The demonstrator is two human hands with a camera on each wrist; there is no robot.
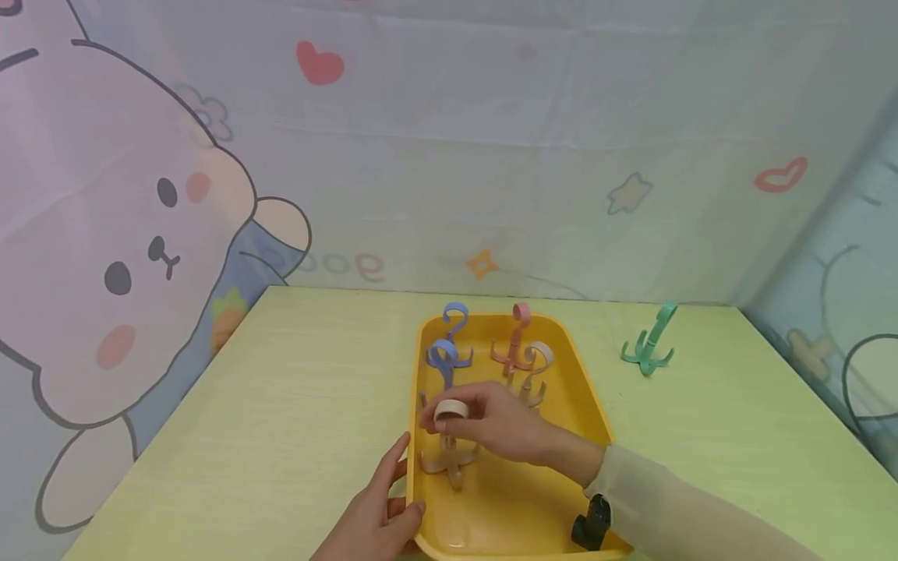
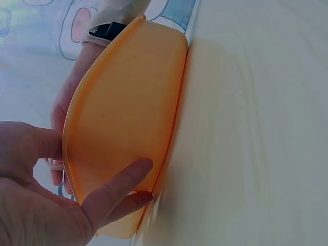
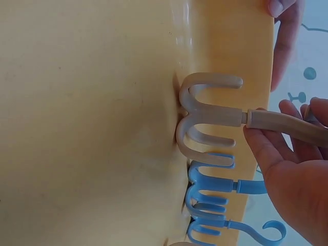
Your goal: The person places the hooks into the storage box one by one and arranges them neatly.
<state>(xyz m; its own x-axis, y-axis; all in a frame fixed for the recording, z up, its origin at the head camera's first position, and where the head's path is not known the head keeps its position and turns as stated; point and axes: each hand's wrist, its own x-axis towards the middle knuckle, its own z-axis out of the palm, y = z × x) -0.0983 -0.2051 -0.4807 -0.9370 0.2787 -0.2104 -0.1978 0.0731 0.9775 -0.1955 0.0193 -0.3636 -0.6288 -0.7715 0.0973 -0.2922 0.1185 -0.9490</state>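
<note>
My right hand (image 1: 501, 425) grips a beige multi-prong hanging hook (image 3: 215, 115) by its curved upper end. The hook stands upright inside a yellow tray (image 1: 519, 510), close to the left wall, its prongs at the tray floor. With the thumb at the rim and the fingers along the outer wall, my left hand (image 1: 372, 510) holds the tray's near left side. Behind the held hook, two blue hooks (image 1: 443, 358) stand along the same wall. A pink hook (image 1: 515, 343) and another beige hook (image 1: 526, 389) stand farther right in the tray.
A green hook (image 1: 648, 347) stands on the pale yellow table (image 1: 316, 389), right of the tray. A printed cloth (image 1: 449, 156) hangs behind the table. On the right wrist is a small black device (image 1: 592, 522), over the tray's near right corner.
</note>
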